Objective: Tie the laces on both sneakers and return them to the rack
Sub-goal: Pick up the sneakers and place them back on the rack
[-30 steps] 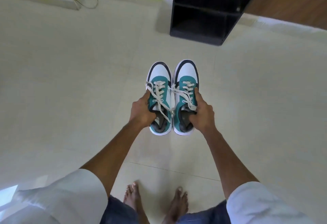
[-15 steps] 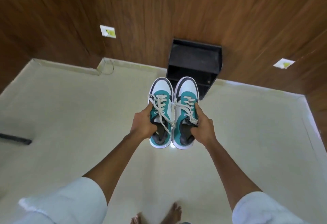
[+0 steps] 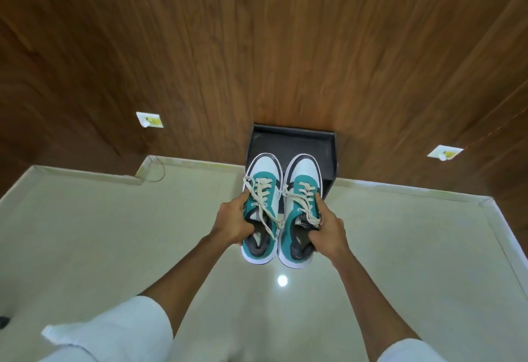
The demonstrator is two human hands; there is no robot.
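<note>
Two teal, white and dark sneakers with cream laces are held side by side in the air, toes pointing away from me. My left hand (image 3: 233,223) grips the left sneaker (image 3: 264,187) at its outer side by the opening. My right hand (image 3: 327,230) grips the right sneaker (image 3: 303,184) the same way. The laces lie loose across both tongues; I cannot tell whether they are knotted. The black rack (image 3: 294,141) stands against the wooden wall straight ahead, just beyond the toes, its top surface bare.
A wood-panelled wall (image 3: 257,47) fills the upper view, with two white sockets (image 3: 150,119) (image 3: 444,152) low on it. The pale tiled floor (image 3: 114,233) lies below, edged by a light skirting. A thin wire loop (image 3: 155,171) lies in the left corner.
The view has tilted up and come nearer the wall; the rack now sits right behind the sneaker toes. Both hands keep the same grip and my feet have left the view.
</note>
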